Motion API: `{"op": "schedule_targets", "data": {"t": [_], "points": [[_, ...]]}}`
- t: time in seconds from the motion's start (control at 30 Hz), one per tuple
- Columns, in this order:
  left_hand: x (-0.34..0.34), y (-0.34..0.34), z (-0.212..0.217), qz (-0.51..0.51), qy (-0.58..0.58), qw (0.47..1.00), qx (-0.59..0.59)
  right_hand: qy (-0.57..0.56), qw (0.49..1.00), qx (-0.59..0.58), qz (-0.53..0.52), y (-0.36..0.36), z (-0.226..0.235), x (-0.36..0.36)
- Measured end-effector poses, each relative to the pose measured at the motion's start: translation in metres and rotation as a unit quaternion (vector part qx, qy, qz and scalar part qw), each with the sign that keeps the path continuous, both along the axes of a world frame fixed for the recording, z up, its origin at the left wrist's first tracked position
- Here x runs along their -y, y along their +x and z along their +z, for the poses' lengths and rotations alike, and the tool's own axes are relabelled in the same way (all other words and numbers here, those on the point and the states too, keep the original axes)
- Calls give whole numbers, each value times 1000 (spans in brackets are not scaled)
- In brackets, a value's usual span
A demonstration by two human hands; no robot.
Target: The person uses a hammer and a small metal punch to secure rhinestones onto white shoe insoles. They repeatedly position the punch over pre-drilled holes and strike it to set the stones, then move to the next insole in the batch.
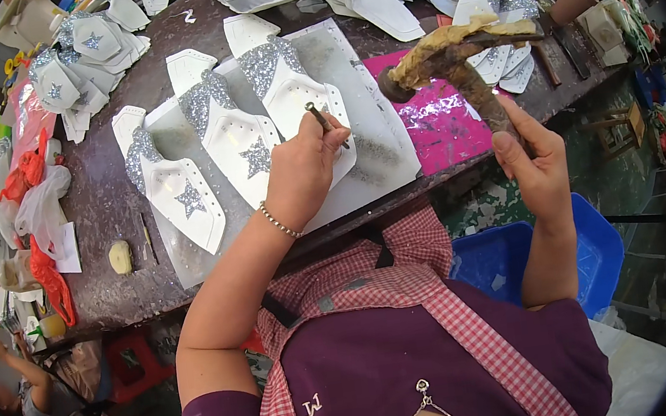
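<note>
My left hand (301,169) grips a metal punch (313,111), its top end standing out above the fingers. It rests over the rightmost of three white shoe uppers (290,93) with silver glitter bands; the punch's lower tip is mostly hidden by the hand. Beside it lie the middle upper (229,136) and the left upper (172,178), each with a glitter star and small holes along its edges. They lie on a pale, worn board (385,133). Raised at the right, my right hand (533,157) is closed around the handle of a hammer (461,67) wrapped in yellowish-brown material.
A bright pink sheet (449,134) lies right of the board. Stacks of uppers (86,59) line the table's far side. A yellowish lump (119,257) and a thin tool (149,239) sit at left. Blue bins (599,252) stand below. Another person (34,382) works at far left.
</note>
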State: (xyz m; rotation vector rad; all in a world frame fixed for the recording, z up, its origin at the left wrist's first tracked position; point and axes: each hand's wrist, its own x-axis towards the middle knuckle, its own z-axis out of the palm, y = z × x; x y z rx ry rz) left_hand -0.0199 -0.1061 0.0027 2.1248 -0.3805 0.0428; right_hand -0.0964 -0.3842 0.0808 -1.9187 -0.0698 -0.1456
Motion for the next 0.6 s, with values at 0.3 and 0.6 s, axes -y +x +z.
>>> {"op": "schedule_targets", "data": {"t": [0.3, 0.6], "points": [[-3, 2, -4, -23, 38, 998, 52, 20, 1000, 2, 5, 3, -4, -8], [0, 3, 7, -55, 67, 992, 88, 149, 975, 167, 19, 6, 30, -6]]}}
